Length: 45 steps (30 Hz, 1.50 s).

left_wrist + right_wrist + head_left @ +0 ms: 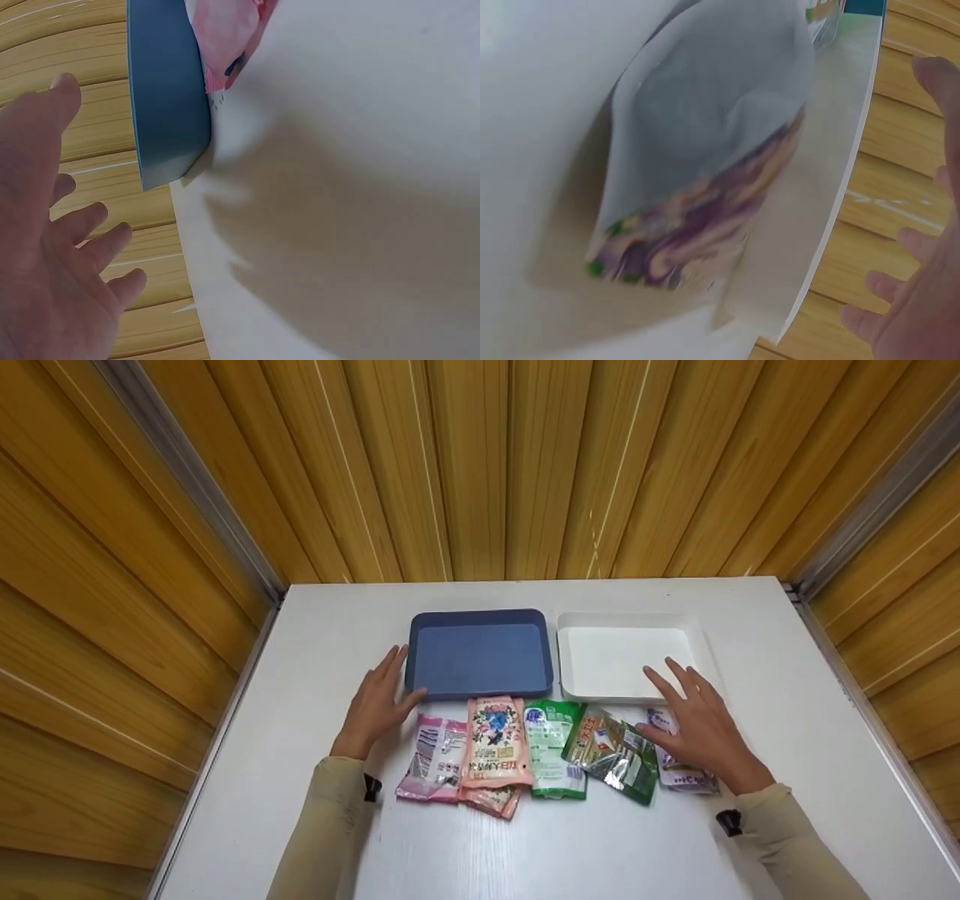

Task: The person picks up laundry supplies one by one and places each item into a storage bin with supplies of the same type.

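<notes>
My left hand (373, 711) is spread beside the left wall of a blue tray (480, 690), fingers extended, holding nothing. Over the front edge of a white tray (600, 699) hovers my right hand (703, 729), its fingers spread and nothing gripped. Partly beneath it lies a purple-and-white packet (686, 778). A row of packets lies before the trays: a pink-purple one (435, 757), a floral pink one (496, 742) overlapping another pink packet (495, 801), a green-and-white one (555, 750) and a green-and-silver one (615, 757). In the right wrist view, a packet with a grey panel (712, 112) looks blurred.
Both trays stand side by side on a white table (480, 855), with a narrow gap between them. Yellow wood-look panels (480, 472) rise behind the table and on both sides. Black wrist devices (729, 823) show at the sleeves.
</notes>
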Available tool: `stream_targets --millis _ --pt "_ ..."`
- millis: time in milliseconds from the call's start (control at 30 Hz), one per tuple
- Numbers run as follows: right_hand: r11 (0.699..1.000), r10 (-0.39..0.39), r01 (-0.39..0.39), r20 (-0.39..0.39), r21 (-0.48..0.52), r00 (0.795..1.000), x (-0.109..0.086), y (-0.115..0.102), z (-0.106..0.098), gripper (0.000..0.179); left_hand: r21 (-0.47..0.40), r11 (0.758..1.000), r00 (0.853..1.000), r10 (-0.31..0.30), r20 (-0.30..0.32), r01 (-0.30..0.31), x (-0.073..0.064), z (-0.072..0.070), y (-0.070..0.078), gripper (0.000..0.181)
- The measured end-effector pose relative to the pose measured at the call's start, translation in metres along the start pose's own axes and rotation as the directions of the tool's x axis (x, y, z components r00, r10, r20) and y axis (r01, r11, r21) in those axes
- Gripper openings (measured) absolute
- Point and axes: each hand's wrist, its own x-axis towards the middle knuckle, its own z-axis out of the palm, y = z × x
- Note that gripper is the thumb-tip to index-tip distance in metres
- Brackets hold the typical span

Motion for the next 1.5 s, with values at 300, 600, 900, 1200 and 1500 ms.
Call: stream_targets --millis 300,600,900,1200,1500 --pt "0.997 -0.073 0.073 0.01 0.017 0.997 0.015 -0.023 0.011 0.095 -0.008 0.999 0.998 -0.032 0.049 0.033 0.013 0.006 0.002 0.086" --pt "0.987 -0.154 0.15 0.058 0.061 0.986 0.035 -0.061 0.023 0.095 -0.022 0.997 0.992 -0.071 0.102 0.074 0.022 0.011 0.001 0.088" --pt "0.97 -0.231 0.219 0.115 0.106 0.966 0.049 -0.102 0.039 0.095 -0.046 0.988 0.974 -0.135 0.181 0.145 0.031 0.015 -0.001 0.101" --pt "0.952 -0.299 0.282 0.163 0.117 0.94 0.059 -0.128 0.049 0.092 -0.04 0.986 0.963 -0.147 0.226 0.16 0.033 0.018 -0.002 0.107" --pt "0.932 -0.353 0.318 0.237 0.173 0.905 0.066 -0.153 0.056 0.097 -0.054 0.981 0.956 -0.167 0.24 0.185 0.034 0.016 -0.001 0.108"
